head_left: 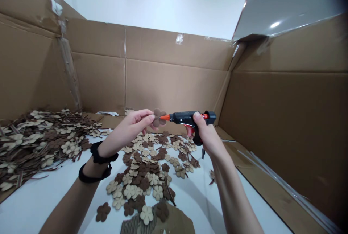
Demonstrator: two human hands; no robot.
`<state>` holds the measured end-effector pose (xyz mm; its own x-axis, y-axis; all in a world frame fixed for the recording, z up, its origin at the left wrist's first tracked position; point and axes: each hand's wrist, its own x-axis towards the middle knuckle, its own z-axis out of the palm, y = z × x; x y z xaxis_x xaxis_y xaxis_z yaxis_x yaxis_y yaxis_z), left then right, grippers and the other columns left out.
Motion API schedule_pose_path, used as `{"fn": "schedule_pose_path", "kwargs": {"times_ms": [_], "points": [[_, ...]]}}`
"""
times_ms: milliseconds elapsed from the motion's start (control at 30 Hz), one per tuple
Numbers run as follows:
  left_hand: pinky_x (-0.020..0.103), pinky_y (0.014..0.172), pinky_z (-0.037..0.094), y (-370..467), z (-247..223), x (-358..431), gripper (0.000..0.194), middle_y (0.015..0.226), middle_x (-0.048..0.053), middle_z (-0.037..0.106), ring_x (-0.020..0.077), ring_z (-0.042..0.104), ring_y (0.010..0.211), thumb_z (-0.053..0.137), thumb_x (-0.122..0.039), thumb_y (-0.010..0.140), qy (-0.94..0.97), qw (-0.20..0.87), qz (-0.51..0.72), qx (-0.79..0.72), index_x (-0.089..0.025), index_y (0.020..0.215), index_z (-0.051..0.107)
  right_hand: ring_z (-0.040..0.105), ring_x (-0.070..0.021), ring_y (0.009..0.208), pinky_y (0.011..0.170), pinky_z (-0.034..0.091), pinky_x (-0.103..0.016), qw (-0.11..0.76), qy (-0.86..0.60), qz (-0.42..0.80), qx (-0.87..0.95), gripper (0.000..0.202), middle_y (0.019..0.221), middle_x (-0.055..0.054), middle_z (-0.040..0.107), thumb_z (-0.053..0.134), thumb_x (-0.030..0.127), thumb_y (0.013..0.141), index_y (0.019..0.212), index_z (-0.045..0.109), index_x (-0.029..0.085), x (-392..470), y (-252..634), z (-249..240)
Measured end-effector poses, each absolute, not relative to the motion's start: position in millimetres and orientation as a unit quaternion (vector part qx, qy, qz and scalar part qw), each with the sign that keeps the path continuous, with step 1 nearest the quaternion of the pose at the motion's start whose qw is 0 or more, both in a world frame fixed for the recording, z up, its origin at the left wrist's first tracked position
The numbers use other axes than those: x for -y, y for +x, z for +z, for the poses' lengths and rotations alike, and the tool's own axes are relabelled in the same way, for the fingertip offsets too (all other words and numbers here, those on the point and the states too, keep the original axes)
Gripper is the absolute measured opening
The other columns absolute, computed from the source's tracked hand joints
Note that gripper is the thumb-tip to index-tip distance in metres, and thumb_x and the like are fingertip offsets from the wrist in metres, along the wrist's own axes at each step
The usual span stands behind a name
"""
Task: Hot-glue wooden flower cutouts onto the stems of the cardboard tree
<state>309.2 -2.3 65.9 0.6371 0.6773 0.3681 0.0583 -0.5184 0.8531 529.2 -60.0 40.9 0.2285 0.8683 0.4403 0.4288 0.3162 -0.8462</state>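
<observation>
Right at the nozzle's tip (pixel 164 117) sits the flower (pixel 157 117), brown and five-petalled, so that tip and flower overlap in my view; whether they actually touch, I can't tell. The gun (pixel 182 117) lies nearly level, its long axis running crosswise in front of me, with the nozzle aimed toward my left and the grip dropping down at my right. The flower is on the left side of that line, and my left hand (pixel 137 122) is the nearer one to it. That hand is nearly closed at the tips: thumb and forefinger pinch the flower by its left edge, petals spread out beyond them, while the other fingers bend in underneath. My right hand (pixel 208 130) is wrapped round the gun's grip, thumb up on the rear of the body, fingers by the red trigger; how far they press it, I can't tell. Below both hands, loose flowers (pixel 145 168) in brown and cream lie scattered on the white table (pixel 24 208), well apart from the nozzle.
</observation>
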Motion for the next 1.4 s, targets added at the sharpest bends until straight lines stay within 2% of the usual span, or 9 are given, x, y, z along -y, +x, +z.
{"fn": "schedule_pose_path", "kwargs": {"times_ms": [267,433,567,667,733,867,1100,1267,1400], "points": [[0.022,0.064,0.044,311,63,-2,0.028,0.098,0.005,0.07,0.0135,0.063,0.081,0.044,-0.037,0.092,0.806,0.405,0.356,-0.242,-0.017,0.098,0.063,0.044,-0.01,0.045,0.049,0.035,-0.025,0.543,-0.588,0.145,0.581,0.064,0.045,-0.001,0.048,0.041,0.075,0.075,0.046,0.045,0.019,63,524,47],[0.024,0.065,0.044,312,58,-7,0.031,0.098,0.006,0.071,0.0144,0.063,0.078,0.042,-0.039,0.093,0.81,0.366,0.377,-0.261,-0.016,0.1,0.062,0.046,-0.0122,0.049,0.048,0.034,-0.026,0.568,-0.627,0.035,0.532,0.05,0.05,0.0,0.051,0.06,0.064,0.071,0.054,0.051,0.018,69,531,49],[0.025,0.068,0.045,315,55,-5,0.03,0.092,0.005,0.071,0.0127,0.061,0.071,0.041,-0.039,0.093,0.81,0.381,0.37,-0.247,-0.016,0.101,0.059,0.059,-0.0171,0.071,0.061,0.044,-0.028,0.623,-0.552,0.078,0.549,0.038,0.079,-0.005,0.065,0.063,0.055,0.073,0.081,0.063,0.018,70,530,49],[0.025,0.065,0.044,320,55,-2,0.029,0.089,0.006,0.071,0.0131,0.061,0.071,0.041,-0.038,0.093,0.818,0.403,0.333,-0.239,-0.015,0.096,0.058,0.06,-0.0176,0.089,0.077,0.046,-0.031,0.613,-0.477,0.184,0.602,0.031,0.102,-0.005,0.066,0.067,0.042,0.076,0.099,0.061,0.022,66,521,45],[0.024,0.062,0.043,322,54,-2,0.028,0.088,0.007,0.071,0.0135,0.061,0.072,0.042,-0.038,0.093,0.827,0.403,0.316,-0.233,-0.015,0.091,0.057,0.059,-0.0159,0.087,0.078,0.044,-0.031,0.607,-0.455,0.217,0.614,0.023,0.096,-0.002,0.065,0.066,0.037,0.077,0.092,0.059,0.022,63,516,41],[0.023,0.06,0.042,327,49,-5,0.03,0.09,0.006,0.07,0.0137,0.062,0.073,0.04,-0.041,0.093,0.842,0.401,0.29,-0.217,-0.015,0.089,0.056,0.051,-0.012,0.071,0.066,0.04,-0.027,0.606,-0.458,0.215,0.614,0.019,0.078,0.001,0.056,0.066,0.034,0.077,0.079,0.054,0.02,57,513,37],[0.021,0.049,0.036,331,47,-6,0.03,0.09,0.007,0.069,0.0138,0.061,0.072,0.04,-0.041,0.092,0.843,0.402,0.263,-0.241,-0.015,0.092,0.056,0.048,-0.0108,0.068,0.064,0.037,-0.027,0.591,-0.453,0.208,0.634,0.02,0.075,0.002,0.055,0.066,0.03,0.076,0.078,0.049,0.019,54,518,37],[0.021,0.056,0.038,333,46,-6,0.031,0.086,0.005,0.069,0.0121,0.058,0.069,0.039,-0.04,0.093,0.849,0.399,0.272,-0.214,-0.015,0.091,0.057,0.047,-0.01,0.066,0.064,0.037,-0.028,0.589,-0.455,0.21,0.634,0.021,0.073,0.003,0.053,0.066,0.03,0.074,0.077,0.049,0.019,53,519,36],[0.022,0.054,0.036,335,41,-17,0.043,0.068,0.0,0.061,0.0099,0.048,0.056,0.036,-0.05,0.093,0.854,0.364,0.287,-0.236,-0.015,0.082,0.059,0.05,-0.011,0.069,0.065,0.038,-0.028,0.62,-0.452,0.207,0.607,0.025,0.072,0.003,0.053,0.069,0.03,0.071,0.081,0.048,0.02,55,521,39]]}}
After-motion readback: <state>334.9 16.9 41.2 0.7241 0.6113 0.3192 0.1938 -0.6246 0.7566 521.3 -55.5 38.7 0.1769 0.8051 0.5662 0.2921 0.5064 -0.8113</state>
